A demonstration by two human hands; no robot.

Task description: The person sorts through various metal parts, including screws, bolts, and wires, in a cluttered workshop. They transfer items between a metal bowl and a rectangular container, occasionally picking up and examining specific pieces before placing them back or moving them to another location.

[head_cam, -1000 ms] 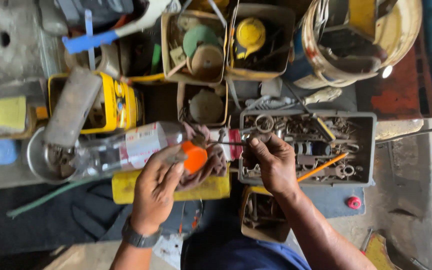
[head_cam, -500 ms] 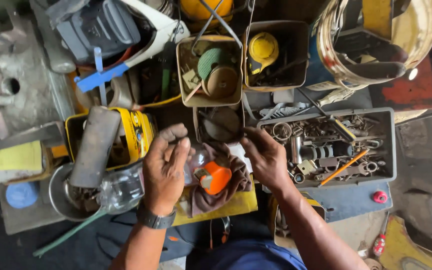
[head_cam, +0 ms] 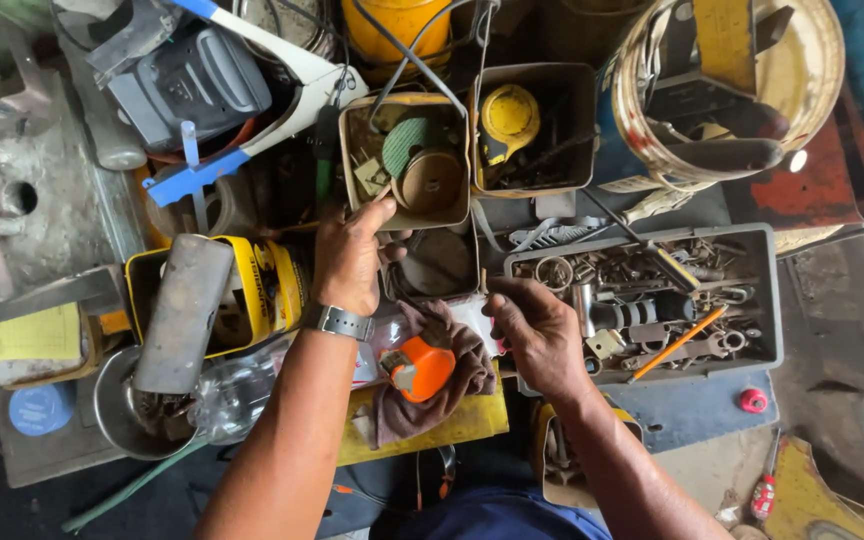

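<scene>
Moved: left hand [head_cam: 352, 255] has left the bottle [head_cam: 252, 385], now reaching the tin [head_cam: 407, 165], fingers loosely spread, empty.
Right hand [head_cam: 537, 335]: half-curled, nothing visibly held.
Handling: tin looks rigid, light; grip its rim.

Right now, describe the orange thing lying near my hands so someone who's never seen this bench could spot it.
Start at the grey parts tray full of metal fittings on the right. Left of it, between the left hand and the right hand, a brown rag lies on a yellow board. On the rag sits the orange cap, the only bright orange, rounded piece there.
</scene>
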